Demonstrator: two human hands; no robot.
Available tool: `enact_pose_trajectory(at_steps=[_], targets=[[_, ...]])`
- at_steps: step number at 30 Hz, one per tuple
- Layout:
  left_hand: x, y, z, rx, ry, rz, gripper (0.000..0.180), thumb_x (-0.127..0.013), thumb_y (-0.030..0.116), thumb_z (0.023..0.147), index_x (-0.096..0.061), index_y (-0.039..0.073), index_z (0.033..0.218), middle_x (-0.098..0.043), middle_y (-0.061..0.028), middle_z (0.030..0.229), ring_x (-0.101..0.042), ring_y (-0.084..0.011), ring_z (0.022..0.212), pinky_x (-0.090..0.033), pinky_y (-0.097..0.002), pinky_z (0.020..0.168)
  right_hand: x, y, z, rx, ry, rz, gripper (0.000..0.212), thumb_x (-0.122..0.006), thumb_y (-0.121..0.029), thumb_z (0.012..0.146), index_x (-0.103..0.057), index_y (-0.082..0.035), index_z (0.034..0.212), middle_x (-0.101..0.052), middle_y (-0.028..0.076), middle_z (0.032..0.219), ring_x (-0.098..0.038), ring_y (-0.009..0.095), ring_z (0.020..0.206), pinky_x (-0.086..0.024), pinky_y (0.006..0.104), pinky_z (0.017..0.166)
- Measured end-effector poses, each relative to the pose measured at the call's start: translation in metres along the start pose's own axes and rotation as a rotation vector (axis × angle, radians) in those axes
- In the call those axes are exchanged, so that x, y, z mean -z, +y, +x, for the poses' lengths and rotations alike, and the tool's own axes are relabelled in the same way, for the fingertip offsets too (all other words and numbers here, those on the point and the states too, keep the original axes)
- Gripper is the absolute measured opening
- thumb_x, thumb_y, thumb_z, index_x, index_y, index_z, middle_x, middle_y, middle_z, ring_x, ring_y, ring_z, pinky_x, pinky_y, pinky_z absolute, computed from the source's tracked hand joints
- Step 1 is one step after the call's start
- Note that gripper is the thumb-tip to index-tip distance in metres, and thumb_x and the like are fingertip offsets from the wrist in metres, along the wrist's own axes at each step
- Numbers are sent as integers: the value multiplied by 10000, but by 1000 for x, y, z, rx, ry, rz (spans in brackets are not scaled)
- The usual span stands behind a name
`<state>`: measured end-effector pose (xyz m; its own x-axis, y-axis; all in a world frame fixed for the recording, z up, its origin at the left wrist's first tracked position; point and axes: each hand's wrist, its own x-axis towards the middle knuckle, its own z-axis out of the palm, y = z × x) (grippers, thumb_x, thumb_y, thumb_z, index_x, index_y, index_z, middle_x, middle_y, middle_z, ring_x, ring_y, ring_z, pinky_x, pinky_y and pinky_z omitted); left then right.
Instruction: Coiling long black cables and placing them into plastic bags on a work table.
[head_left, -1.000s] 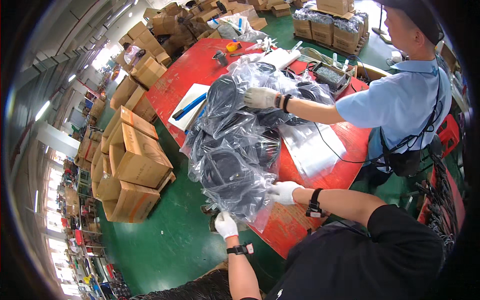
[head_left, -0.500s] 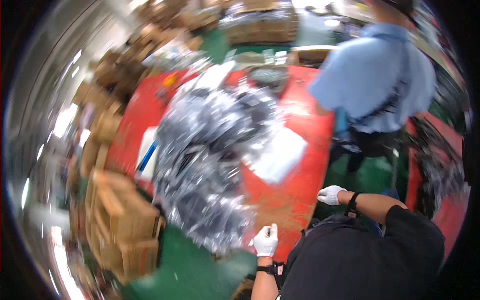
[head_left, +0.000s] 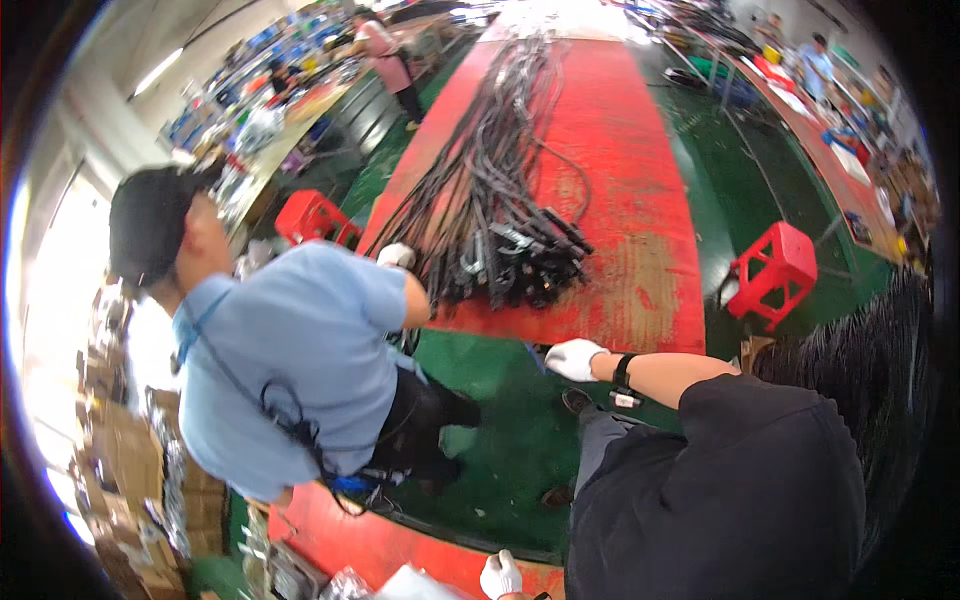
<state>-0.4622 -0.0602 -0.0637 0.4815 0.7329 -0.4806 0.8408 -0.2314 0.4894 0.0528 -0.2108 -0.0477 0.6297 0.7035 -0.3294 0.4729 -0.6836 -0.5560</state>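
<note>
The gloved right hand (head_left: pixel 573 360) is hovering just beside the near edge of the long red worktop (head_left: pixel 640 150); whether its fingers are standing apart or together cannot be told. The gloved left hand (head_left: pixel 500 575) is positioned low, by the lower red worktop (head_left: pixel 400 545); its finger state and any contact also cannot be told. The bundle of black cables (head_left: pixel 490 170) is lying lengthwise on the long red worktop, its thick ends gathering near the front edge. A co-worker (head_left: pixel 290 350) in a blue shirt is reaching to the bundle's left side. A red stool (head_left: pixel 780 265) is standing to the right.
</note>
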Motion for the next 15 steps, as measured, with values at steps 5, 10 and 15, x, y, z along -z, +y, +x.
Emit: enact_pose_trajectory(at_steps=[5, 10, 15], targets=[[2, 68, 42, 99, 26, 33, 525, -537, 478, 1030, -735, 4, 1137, -741, -251, 1124, -685, -458, 1073, -531, -492, 956, 74, 115, 38, -286, 607, 256, 392, -555, -386, 1019, -659, -90, 1254, -712, 211, 1243, -665, 409, 1170, -520, 479, 1017], [-40, 124, 66, 27, -102, 54, 479, -574, 452, 1019, -746, 17, 1124, -747, -249, 1088, -697, -459, 1046, -539, -481, 932, 135, 174, 108, -464, 564, 247, 559, -648, -444, 967, -594, -82, 1390, -681, 214, 1333, -638, 396, 1253, -498, 467, 1071], [-47, 207, 75, -15, -276, 152, 447, -618, 431, 1010, -745, 25, 1146, -747, -236, 1128, -702, -420, 1087, -536, -440, 957, 156, 209, 147, -483, 387, 340, 694, -704, -496, 923, -536, -92, 1462, -674, 234, 1345, -634, 410, 1268, -498, 484, 1070]])
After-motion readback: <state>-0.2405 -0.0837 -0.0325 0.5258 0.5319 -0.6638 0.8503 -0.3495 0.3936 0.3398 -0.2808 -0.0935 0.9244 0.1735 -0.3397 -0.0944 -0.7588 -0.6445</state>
